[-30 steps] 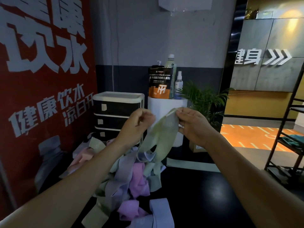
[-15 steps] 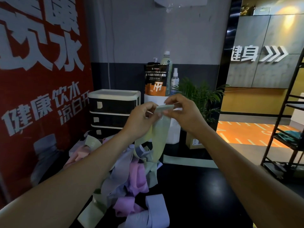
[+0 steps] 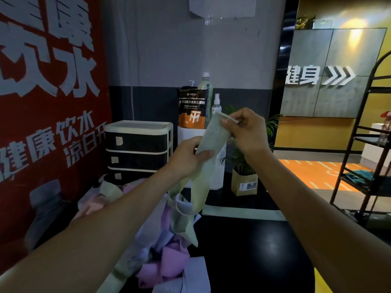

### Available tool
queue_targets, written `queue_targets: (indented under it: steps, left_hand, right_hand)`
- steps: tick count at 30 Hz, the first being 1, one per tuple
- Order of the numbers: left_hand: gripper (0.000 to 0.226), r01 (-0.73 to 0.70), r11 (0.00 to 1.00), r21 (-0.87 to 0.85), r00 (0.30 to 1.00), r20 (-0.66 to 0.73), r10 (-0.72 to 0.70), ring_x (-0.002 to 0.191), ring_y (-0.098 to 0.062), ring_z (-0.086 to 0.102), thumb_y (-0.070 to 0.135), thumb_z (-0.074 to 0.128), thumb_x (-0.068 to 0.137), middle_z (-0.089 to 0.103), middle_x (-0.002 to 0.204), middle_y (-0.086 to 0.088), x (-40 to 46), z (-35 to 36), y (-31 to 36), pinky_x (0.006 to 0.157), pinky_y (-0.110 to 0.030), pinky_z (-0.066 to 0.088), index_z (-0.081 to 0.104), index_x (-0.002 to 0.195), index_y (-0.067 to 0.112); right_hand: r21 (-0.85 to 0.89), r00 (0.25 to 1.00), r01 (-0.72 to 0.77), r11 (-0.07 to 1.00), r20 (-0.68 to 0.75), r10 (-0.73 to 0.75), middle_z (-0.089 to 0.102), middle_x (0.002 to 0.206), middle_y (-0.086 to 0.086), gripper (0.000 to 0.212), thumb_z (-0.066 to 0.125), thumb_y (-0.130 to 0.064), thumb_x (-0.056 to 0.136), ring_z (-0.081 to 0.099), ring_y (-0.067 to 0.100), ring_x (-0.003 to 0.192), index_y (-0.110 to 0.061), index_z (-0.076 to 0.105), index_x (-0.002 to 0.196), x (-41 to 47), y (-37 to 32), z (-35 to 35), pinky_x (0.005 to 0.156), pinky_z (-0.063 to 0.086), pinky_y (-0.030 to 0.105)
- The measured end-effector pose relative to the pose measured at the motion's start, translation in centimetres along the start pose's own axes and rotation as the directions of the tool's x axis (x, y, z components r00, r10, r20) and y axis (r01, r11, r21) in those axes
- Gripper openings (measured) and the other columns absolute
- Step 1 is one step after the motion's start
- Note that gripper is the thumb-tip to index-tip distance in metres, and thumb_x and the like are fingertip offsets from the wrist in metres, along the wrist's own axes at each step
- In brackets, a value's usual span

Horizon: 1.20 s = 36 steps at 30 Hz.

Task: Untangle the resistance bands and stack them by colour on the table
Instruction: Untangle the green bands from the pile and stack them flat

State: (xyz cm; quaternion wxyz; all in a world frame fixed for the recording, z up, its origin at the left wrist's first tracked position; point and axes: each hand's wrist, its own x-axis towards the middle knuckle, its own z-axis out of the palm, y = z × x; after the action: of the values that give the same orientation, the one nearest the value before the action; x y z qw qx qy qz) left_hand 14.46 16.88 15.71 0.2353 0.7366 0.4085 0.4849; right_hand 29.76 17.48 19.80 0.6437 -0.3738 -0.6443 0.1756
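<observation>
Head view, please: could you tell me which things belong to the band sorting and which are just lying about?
Job:
- green band, held up by left hand and right hand
- band pile: purple, lilac, pink, green
- flat green band
- table

Lying about:
- drawers
- pouch
- spray bottle
- plant
- rack

we see two bare forearms reaching in from the bottom corners, no sleeves showing, ending in the left hand and right hand, both ungloved.
</observation>
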Motion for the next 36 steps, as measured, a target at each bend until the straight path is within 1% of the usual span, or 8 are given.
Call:
queue_targets:
  steps: [4,9,15,18,23,26,31,36]
  left_hand:
    - [0.011,0.064,0.993,-0.102,0.998,-0.021,-0.066,0.071,-0.013,0.06,0.021,0.057,0.092,0.064,0.078,0.002,-0.1,0.5,0.5,0.067,-0.027,0.048,0.064,0.094,0.013]
    - [0.009,0.158,0.967,-0.197,0.982,-0.071,-0.175,0.083,-0.021,0.06,0.021,0.061,0.089,0.065,0.087,-0.004,0.2,0.1,-0.1,0.078,-0.038,0.049,0.065,0.092,0.014]
    - [0.037,0.1,0.981,-0.165,0.992,0.088,-0.087,0.092,-0.005,0.064,0.015,0.076,0.074,0.068,0.099,0.008,0.2,-1.0,0.2,0.084,-0.02,0.051,0.061,0.107,0.019]
    - [0.029,0.068,0.983,-0.173,0.996,0.071,-0.057,0.09,-0.014,0.063,0.016,0.071,0.081,0.068,0.097,0.001,0.5,-1.4,0.6,0.082,-0.026,0.052,0.063,0.108,0.015]
    - [0.016,0.061,0.987,-0.148,0.995,-0.068,-0.072,0.088,-0.015,0.061,0.012,0.069,0.082,0.065,0.093,0.0,0.6,-2.0,0.5,0.078,-0.029,0.053,0.063,0.09,0.025]
    - [0.017,0.084,0.955,-0.285,0.96,-0.234,-0.154,0.082,-0.012,0.062,0.007,0.068,0.082,0.064,0.088,0.003,0.7,-3.4,0.5,0.079,-0.033,0.053,0.06,0.09,0.02]
    - [0.018,0.081,0.963,-0.257,0.911,-0.372,-0.176,0.092,-0.018,0.063,0.012,0.07,0.082,0.062,0.091,0.003,-0.1,-6.7,-0.1,0.084,-0.038,0.054,0.057,0.086,0.025]
    - [0.019,0.084,0.956,-0.28,0.869,-0.448,-0.208,0.097,-0.023,0.063,0.012,0.068,0.083,0.061,0.095,0.001,-1.3,-9.4,-0.4,0.082,-0.041,0.055,0.056,0.098,0.017]
  right_hand:
    - [0.118,0.995,-0.047,0.992,-0.079,0.057,0.054,0.067,-0.002,0.017,0.066,-0.006,0.084,0.052,0.004,0.056,-0.014,0.056,0.073,-0.5,0.7,-0.4,0.052,0.047,0.016]
    - [0.134,0.994,-0.09,0.987,0.071,0.081,0.062,0.079,0.007,0.015,0.062,-0.007,0.087,0.059,-0.005,0.055,0.004,0.059,0.096,-1.8,1.3,-0.2,0.052,0.046,0.008]
    - [0.05,0.991,-0.055,0.997,0.125,0.048,0.062,0.078,0.013,0.013,0.066,-0.004,0.083,0.057,0.012,0.063,-0.01,0.059,0.074,-1.8,1.2,0.5,0.057,0.052,0.017]
    - [0.059,0.983,-0.073,0.996,0.175,0.062,0.063,0.08,0.014,0.009,0.068,-0.005,0.081,0.058,0.018,0.068,-0.008,0.061,0.077,-2.1,1.1,1.0,0.065,0.054,0.027]
    - [0.164,0.964,-0.181,0.97,0.227,0.141,0.058,0.075,0.007,0.013,0.068,-0.006,0.082,0.057,0.011,0.065,-0.011,0.056,0.082,-3.3,2.0,2.0,0.061,0.05,0.016]
    - [0.057,0.91,-0.283,0.957,0.33,0.25,0.055,0.077,0.002,0.025,0.072,-0.01,0.079,0.054,0.007,0.063,-0.007,0.053,0.094,-5.6,3.8,3.8,0.056,0.045,0.01]
    - [-0.174,0.819,-0.31,0.935,0.451,0.356,0.045,0.088,-0.004,0.047,0.078,-0.018,0.074,0.048,0.016,0.079,-0.013,0.039,0.101,-8.9,6.2,7.9,0.063,0.04,0.024]
    - [-0.446,0.796,-0.181,0.877,0.457,0.397,0.044,0.064,0.002,0.029,0.065,-0.017,0.081,0.041,0.013,0.056,-0.012,0.04,0.067,-9.6,6.6,9.7,0.052,0.025,0.03]
